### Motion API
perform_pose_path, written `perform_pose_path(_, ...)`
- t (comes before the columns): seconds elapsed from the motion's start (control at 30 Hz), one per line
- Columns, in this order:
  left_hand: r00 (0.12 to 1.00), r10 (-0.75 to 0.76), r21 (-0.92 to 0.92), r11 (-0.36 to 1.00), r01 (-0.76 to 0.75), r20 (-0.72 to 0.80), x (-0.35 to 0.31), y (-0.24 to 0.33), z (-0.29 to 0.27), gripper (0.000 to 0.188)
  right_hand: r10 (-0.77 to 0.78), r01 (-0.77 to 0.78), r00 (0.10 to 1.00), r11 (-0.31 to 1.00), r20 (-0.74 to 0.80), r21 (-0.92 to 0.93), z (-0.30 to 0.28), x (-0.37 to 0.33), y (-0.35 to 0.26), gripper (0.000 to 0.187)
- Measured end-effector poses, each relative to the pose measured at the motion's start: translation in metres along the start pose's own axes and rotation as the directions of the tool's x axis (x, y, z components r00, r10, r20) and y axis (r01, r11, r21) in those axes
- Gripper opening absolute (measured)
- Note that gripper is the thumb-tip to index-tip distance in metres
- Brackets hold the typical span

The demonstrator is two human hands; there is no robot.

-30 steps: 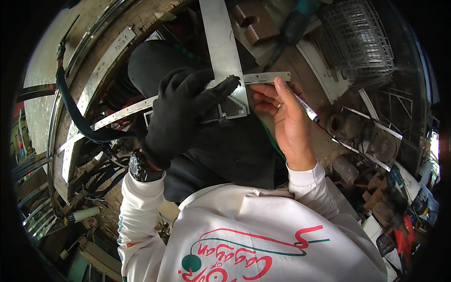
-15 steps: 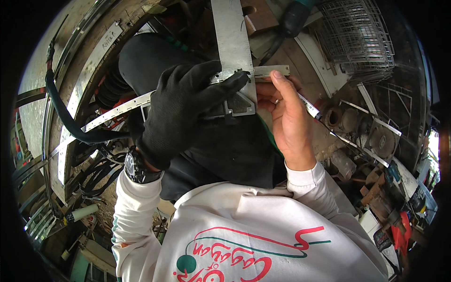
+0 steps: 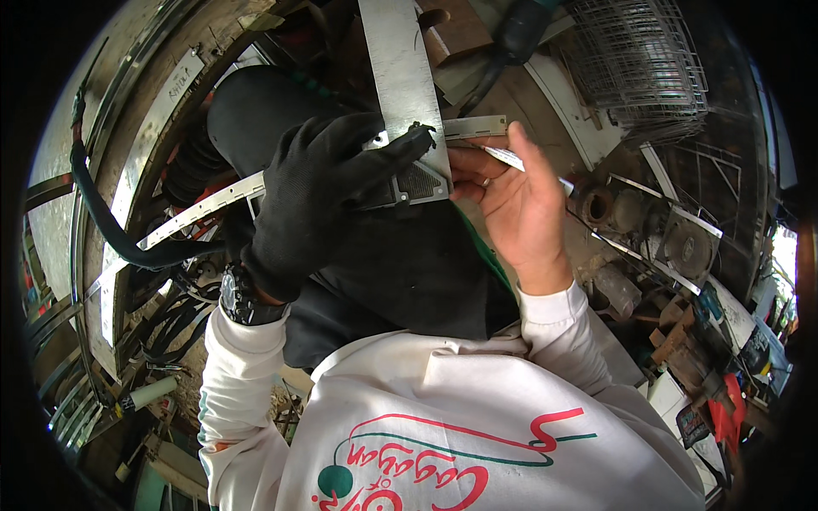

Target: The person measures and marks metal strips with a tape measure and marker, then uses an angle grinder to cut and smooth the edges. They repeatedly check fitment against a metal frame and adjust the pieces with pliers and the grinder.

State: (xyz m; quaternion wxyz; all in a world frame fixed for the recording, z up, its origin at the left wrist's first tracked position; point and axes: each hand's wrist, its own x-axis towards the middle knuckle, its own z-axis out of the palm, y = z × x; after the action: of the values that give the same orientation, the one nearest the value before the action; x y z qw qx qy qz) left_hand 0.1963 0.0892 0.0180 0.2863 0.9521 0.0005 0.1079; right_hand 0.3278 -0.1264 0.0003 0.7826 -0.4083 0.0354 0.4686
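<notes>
Against half a second earlier, the slim white pen [image 3: 506,157] had turned so its barrel showed between the bare right hand's [image 3: 530,209] raised thumb and curled fingers, right of the wide flat silver metal blade [image 3: 407,72]. The black-gloved left hand [image 3: 311,183] remained clamped on the blade and the narrow pale perforated metal strip [image 3: 477,127] crossing it. The strip's end jutted past the blade's right edge, with open room before the grey wire mesh [image 3: 639,68] farther right.
</notes>
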Motion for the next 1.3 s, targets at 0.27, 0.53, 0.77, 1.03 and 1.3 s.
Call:
perform_pose_path(0.27,1.000,-0.006,-0.032,0.999,0.006,0.014,0.003,0.006,-0.004,0.066,0.210,-0.232,0.970,0.953,0.126,0.196,-0.021,0.012,-0.007,0.052)
perform_pose_path(0.53,0.999,0.010,-0.089,0.996,-0.007,0.034,0.005,0.004,-0.002,0.064,0.208,-0.210,0.976,0.977,0.059,0.027,-0.018,0.013,-0.018,0.054)
perform_pose_path(0.77,0.998,0.013,-0.086,0.996,-0.008,0.056,0.006,0.001,-0.001,0.068,-0.010,-0.019,0.997,0.921,-0.072,-0.390,-0.006,0.012,-0.026,0.023)
perform_pose_path(1.03,0.999,0.008,-0.044,0.999,-0.006,0.046,0.005,0.003,-0.006,0.070,-0.112,0.033,0.975,0.927,-0.191,-0.374,0.008,0.009,-0.017,0.018)
perform_pose_path(1.3,1.000,-0.011,-0.113,0.994,0.012,0.011,0.004,0.005,-0.008,0.063,-0.180,0.098,0.960,0.934,-0.214,-0.345,0.016,0.007,-0.013,0.015)
